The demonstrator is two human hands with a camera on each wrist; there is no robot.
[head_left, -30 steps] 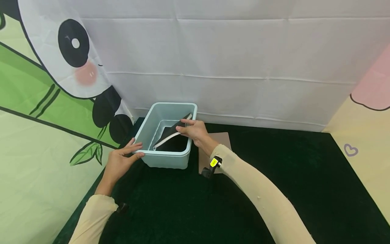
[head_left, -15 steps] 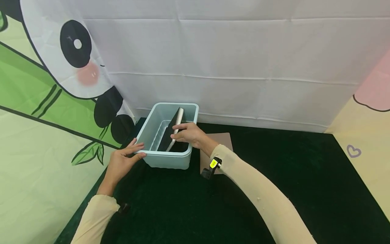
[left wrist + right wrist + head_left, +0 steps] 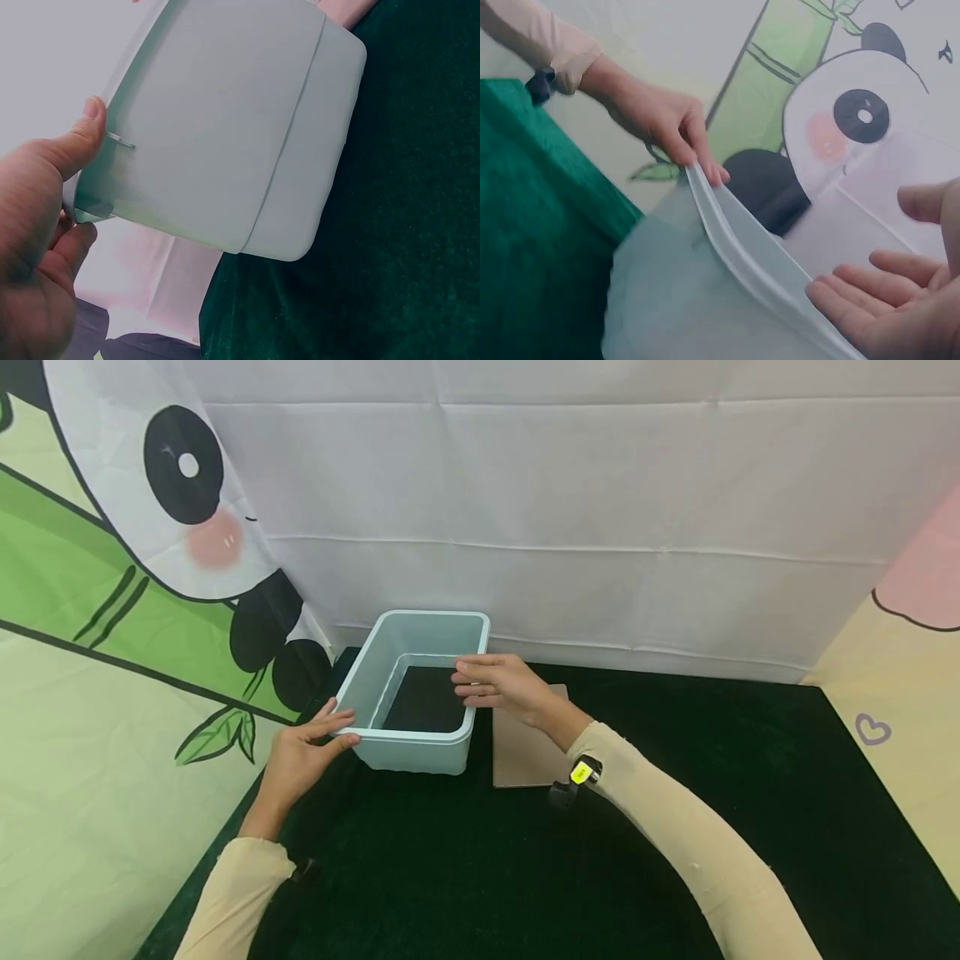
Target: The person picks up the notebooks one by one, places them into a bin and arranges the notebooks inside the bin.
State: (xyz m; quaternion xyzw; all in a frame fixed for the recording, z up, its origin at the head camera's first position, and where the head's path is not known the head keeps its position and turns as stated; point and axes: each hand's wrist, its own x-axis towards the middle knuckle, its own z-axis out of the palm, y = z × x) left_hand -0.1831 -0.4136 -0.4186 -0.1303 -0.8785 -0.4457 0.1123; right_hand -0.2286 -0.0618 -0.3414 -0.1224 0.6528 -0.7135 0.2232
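A light blue plastic bin (image 3: 408, 757) stands at the back left of the table. My left hand (image 3: 295, 762) pinches its near-left rim, the thumb on the outer wall (image 3: 210, 120) in the left wrist view. Flat on the bin's floor lies a black-covered book (image 3: 423, 702), partly hidden by the near wall; its pale page edges do not show now. Over the right rim hovers my right hand (image 3: 504, 687), fingers straight and holding nothing; the right wrist view has its spread fingers (image 3: 862, 292) close to the rim.
A pinkish-brown flat book or notebook (image 3: 522, 750) lies on the table just right of the bin, partly under the right hand and wrist. Dark green cloth (image 3: 450, 868) covers the table. A white fabric backdrop (image 3: 570, 510) rises behind, with a printed panda at left.
The black book was tilted in my right hand inside the bin; it now lies flat on the bin's floor. My right hand has released it and moved right. The left hand stayed put.
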